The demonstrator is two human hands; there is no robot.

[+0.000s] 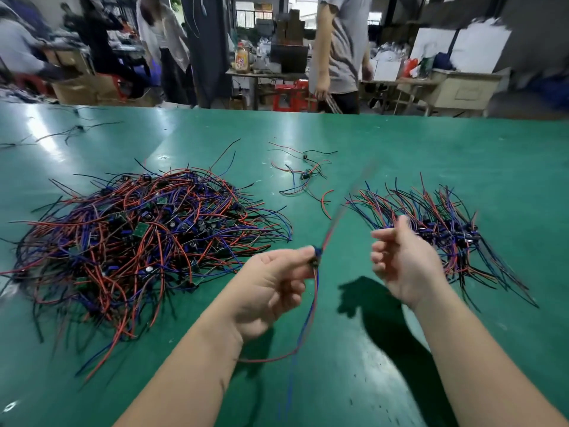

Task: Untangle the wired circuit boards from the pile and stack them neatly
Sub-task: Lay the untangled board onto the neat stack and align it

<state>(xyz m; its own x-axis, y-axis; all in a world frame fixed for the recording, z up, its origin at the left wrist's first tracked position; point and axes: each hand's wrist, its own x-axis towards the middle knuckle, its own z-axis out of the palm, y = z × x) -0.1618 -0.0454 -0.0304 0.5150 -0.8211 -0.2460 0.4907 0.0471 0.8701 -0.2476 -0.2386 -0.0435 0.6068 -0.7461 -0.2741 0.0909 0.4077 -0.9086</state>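
A big tangled pile (138, 238) of small circuit boards with red, blue and black wires lies on the left of the green table (400, 155). On the right lies a neater stack (443, 223) of the same boards, wires fanned out. My left hand (271, 288) pinches one small wired board (316, 257) above the table; its red and blue wires hang down and a blurred wire streaks up and away. My right hand (403, 263) hovers beside it, just left of the stack, with fingers loosely curled and nothing in it.
Two or three loose wired boards (306, 175) lie in the middle, farther back. Stray black wires (74, 129) lie at the far left. Beyond the table's far edge a person (341, 50) stands among benches, boxes and red stools.
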